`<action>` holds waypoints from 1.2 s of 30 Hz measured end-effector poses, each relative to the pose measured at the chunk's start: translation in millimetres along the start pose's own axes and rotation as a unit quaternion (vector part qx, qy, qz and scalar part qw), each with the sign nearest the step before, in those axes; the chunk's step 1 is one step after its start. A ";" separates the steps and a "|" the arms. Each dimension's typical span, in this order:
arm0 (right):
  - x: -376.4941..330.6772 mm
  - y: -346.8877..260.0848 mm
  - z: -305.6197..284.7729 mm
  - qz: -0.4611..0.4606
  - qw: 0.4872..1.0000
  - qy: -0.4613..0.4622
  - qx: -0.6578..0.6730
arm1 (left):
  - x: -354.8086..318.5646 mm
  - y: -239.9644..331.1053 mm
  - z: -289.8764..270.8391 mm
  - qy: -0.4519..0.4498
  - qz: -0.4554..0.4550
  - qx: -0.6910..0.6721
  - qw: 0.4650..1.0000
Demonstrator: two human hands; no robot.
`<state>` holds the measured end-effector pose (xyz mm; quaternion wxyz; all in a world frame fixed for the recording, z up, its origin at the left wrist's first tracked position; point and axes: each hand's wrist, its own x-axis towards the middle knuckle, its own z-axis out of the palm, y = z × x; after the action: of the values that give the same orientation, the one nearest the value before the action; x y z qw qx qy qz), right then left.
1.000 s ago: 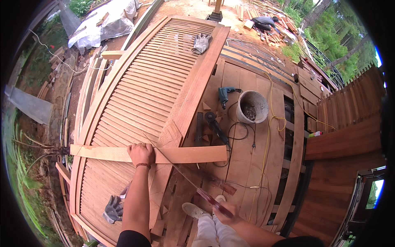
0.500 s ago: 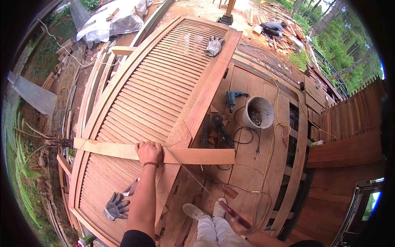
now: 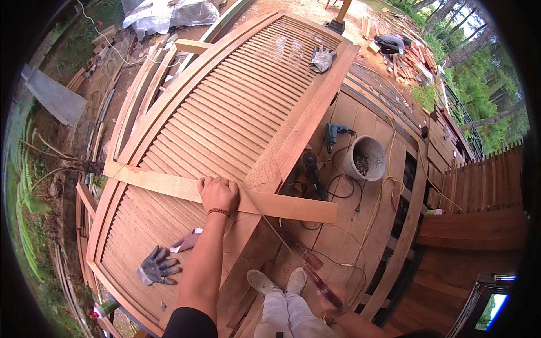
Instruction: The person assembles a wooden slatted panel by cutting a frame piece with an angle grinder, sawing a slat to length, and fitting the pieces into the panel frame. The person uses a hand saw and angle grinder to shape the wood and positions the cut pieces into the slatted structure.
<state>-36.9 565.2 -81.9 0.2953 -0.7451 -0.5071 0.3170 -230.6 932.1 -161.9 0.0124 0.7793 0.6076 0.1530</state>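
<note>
A long pale wooden board (image 3: pixel 293 208) lies crosswise over a slatted wooden panel (image 3: pixel 220 112), its right end sticking out past the panel's edge. My left hand (image 3: pixel 218 194) presses down on the board, fingers curled over it. Just right of that hand, the thin blade of a handsaw (image 3: pixel 282 239) slants across the board. My right hand (image 3: pixel 333 301) is closed around the saw's reddish-brown handle, low and near my legs. A grey work glove (image 3: pixel 158 266) rests on the slats left of my left forearm, beside a folded dark piece (image 3: pixel 187 241).
Another glove (image 3: pixel 322 59) lies at the panel's far end. On the plank floor (image 3: pixel 352 225) are a teal drill (image 3: pixel 333 137), a black angle grinder (image 3: pixel 314 174), a bucket (image 3: pixel 365 159) with debris and a yellow cord (image 3: pixel 372 217). My shoes (image 3: pixel 263 281) stand beside the panel.
The saw and my right hand have moved forward, toward the board. My left hand keeps its place on the board. The whole view has shifted slightly.
</note>
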 end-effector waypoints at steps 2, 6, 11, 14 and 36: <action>59.0 -13.1 24.7 -0.093 0.986 0.080 0.112 | -2.0 0.6 4.4 0.005 0.001 -0.008 1.000; 136.9 -56.6 57.5 -0.065 0.983 0.066 0.156 | 1.0 -2.8 11.6 0.015 0.006 -0.005 1.000; 1.5 -14.8 7.3 0.002 0.991 0.027 0.130 | -1.7 -11.7 -2.2 -0.025 -0.012 0.003 1.000; 23.8 5.6 24.4 -0.066 0.993 0.065 0.071 | 2.4 0.9 -8.1 -0.048 -0.002 -0.027 0.998; 5.7 -12.3 11.4 -0.060 0.992 0.050 0.097 | 1.2 -2.2 -5.4 -0.077 -0.023 0.002 0.997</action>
<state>-51.1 575.7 -80.6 0.4097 -0.6962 -0.5020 0.3091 -233.8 932.9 -156.9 0.0613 0.7743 0.6232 0.0916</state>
